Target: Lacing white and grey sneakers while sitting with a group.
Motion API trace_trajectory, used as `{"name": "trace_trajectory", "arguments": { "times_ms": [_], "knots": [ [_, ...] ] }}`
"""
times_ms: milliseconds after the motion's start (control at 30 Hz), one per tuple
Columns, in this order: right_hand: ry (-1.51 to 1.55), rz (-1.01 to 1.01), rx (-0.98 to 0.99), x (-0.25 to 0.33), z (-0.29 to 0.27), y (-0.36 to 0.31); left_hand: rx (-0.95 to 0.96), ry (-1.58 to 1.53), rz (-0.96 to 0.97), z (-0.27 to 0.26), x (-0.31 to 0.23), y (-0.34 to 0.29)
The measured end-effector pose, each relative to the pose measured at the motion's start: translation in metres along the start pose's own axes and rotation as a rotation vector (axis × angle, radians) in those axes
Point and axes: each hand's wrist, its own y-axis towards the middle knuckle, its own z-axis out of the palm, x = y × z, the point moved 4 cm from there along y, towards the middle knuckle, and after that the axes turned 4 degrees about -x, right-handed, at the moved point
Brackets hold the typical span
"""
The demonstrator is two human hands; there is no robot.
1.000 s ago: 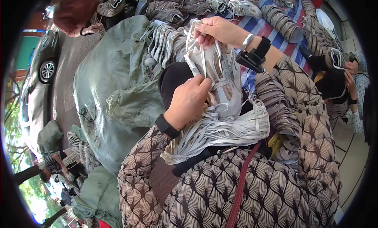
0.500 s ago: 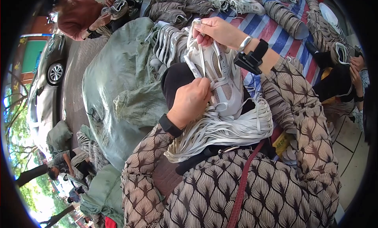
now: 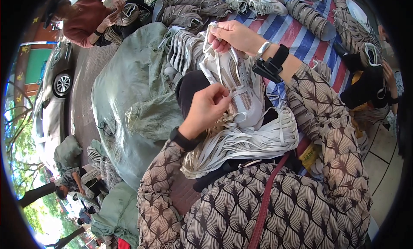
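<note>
A white-and-beige sneaker upper rests on my lap, toe toward me. My right hand is closed at its far end, pinching a white shoelace that hangs in a loop over the upper. Over the near left side of the shoe, my left hand is curled with thumb and fingertips together, at the lower run of this lace. Its fingers partly hide what lies between them. Just below the toe, a thick bundle of loose white laces drapes across my lap.
At left stands a big green woven sack. Stacked shoe uppers lie beyond my knee, and more on a striped sheet. A person in a rust-red top works at far left; another person's arm shows at right.
My left hand has turned and loosened from a tight fist to a curled pinch, shifting slightly. My right hand stays almost in place at the shoe's far end.
</note>
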Motion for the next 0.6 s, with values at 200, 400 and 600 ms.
{"name": "trace_trajectory", "arguments": {
  "times_ms": [200, 400, 600],
  "knots": [
    [0.031, 0.026, -0.034, -0.006, -0.007, -0.001, -0.095, 0.573, 0.249, -0.025, -0.002, -0.007],
    [-0.293, -0.002, -0.010, 0.059, -0.005, 0.020, 0.042, 0.513, 0.705, 0.017, -0.051, -0.057],
    [-0.353, 0.173, -0.105, 0.123, -0.005, 0.050, 0.095, 0.659, 0.700, 0.043, -0.037, -0.052]
  ]
}}
